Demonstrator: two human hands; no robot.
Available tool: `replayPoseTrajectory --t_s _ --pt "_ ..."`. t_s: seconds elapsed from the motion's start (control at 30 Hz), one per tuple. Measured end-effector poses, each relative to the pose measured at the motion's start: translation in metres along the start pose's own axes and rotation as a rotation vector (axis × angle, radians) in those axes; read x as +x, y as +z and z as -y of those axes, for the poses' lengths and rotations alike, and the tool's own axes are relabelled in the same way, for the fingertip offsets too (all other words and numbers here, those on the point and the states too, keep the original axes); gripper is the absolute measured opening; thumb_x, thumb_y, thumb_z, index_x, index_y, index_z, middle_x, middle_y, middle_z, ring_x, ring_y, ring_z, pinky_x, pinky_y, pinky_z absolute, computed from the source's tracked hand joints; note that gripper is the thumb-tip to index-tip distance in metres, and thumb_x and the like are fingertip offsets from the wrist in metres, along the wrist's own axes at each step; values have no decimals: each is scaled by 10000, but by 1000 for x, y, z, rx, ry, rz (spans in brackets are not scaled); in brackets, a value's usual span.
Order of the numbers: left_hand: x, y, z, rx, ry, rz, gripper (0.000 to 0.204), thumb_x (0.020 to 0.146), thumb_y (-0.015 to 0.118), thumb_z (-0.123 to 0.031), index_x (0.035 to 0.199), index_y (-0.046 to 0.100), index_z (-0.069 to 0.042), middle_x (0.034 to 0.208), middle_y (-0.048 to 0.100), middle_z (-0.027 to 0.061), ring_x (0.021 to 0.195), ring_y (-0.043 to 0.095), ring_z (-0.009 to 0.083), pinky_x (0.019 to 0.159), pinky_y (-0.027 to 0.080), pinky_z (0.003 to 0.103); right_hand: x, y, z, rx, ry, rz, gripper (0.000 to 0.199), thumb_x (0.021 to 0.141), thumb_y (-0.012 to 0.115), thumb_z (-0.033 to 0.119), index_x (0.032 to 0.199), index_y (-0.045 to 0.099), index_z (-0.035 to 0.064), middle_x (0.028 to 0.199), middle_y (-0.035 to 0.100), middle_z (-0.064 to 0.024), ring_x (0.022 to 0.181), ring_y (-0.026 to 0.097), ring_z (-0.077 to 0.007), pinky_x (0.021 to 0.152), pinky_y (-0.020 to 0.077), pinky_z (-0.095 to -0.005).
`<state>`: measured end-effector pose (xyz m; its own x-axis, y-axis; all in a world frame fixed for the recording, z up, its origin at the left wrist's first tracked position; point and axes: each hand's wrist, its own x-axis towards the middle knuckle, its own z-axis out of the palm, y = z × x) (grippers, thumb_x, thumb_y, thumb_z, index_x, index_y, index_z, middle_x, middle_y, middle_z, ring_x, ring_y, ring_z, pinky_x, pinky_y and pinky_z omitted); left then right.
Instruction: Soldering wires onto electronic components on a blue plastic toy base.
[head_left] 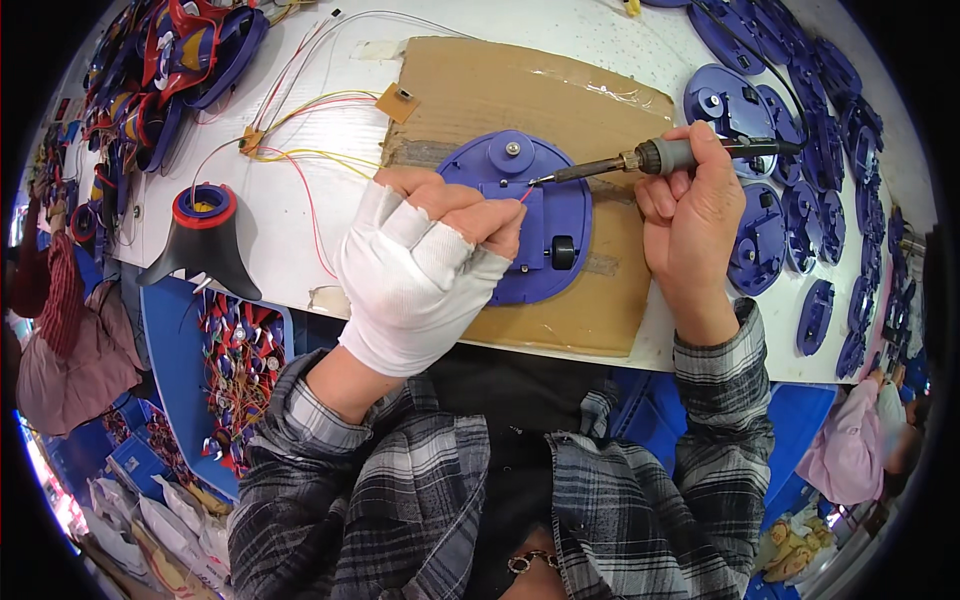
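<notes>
My right hand [697, 205], bare, is closed round the grey grip of a soldering iron [668, 156]. The iron points left, its tip at a small metal contact on an oval blue plastic base [577, 195]. My left hand [420, 250], in a white fingerless glove, pinches a short red wire [526, 193] whose end meets the iron's tip. That hand covers the base's lower left part. A black wheel [564, 252] and a round post with a screw [512, 149] show on the base, which lies on a cardboard sheet [450, 90].
Small circuit boards [398, 101] with coloured wires lie at the left, by a black three-legged part [203, 240] with a red ring. Many similar blue bases [755, 245] crowd the right side. Red and blue assemblies [190, 60] pile up far left. A blue bin [170, 340] of wired parts stands below the table edge.
</notes>
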<state>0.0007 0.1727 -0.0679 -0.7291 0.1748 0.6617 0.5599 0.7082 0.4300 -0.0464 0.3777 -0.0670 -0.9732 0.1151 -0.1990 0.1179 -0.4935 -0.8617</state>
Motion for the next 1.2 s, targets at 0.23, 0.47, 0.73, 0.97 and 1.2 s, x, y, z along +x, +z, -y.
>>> replayPoseTrajectory --t_s 0.23,0.47,0.73,0.97,1.2 --pt "0 1 0 19 3 0 268 574 745 -9 794 636 -117 738 568 13 703 537 225 616 474 327 0 0 1 -2 -11 3 296 904 562 292 809 565 12 540 351 34 431 309 -64 416 245 -224" --pt "2 2 0 24 6 -4 272 565 741 -5 788 631 -116 729 565 12 695 539 221 606 472 323 0 1 1 -11 -12 -13 296 902 564 289 799 560 12 538 353 34 431 309 -63 412 236 -223" --pt "2 1 0 7 1 -9 269 569 732 9 783 626 -115 714 558 13 681 535 217 603 466 320 0 1 1 -13 -5 -13 283 907 551 284 811 556 18 540 365 32 427 306 -59 407 231 -224" --pt "2 4 0 -3 4 -22 267 576 731 11 786 622 -112 713 559 14 667 534 216 602 462 319 1 -1 1 -5 -12 -14 301 904 558 290 797 553 9 536 368 29 426 307 -63 410 231 -228" --pt "2 4 0 -14 -13 -9 258 579 734 7 775 615 -111 707 559 18 660 537 213 598 457 316 1 -1 1 -10 -6 -21 294 907 552 287 800 548 13 533 356 30 427 310 -64 410 231 -227"
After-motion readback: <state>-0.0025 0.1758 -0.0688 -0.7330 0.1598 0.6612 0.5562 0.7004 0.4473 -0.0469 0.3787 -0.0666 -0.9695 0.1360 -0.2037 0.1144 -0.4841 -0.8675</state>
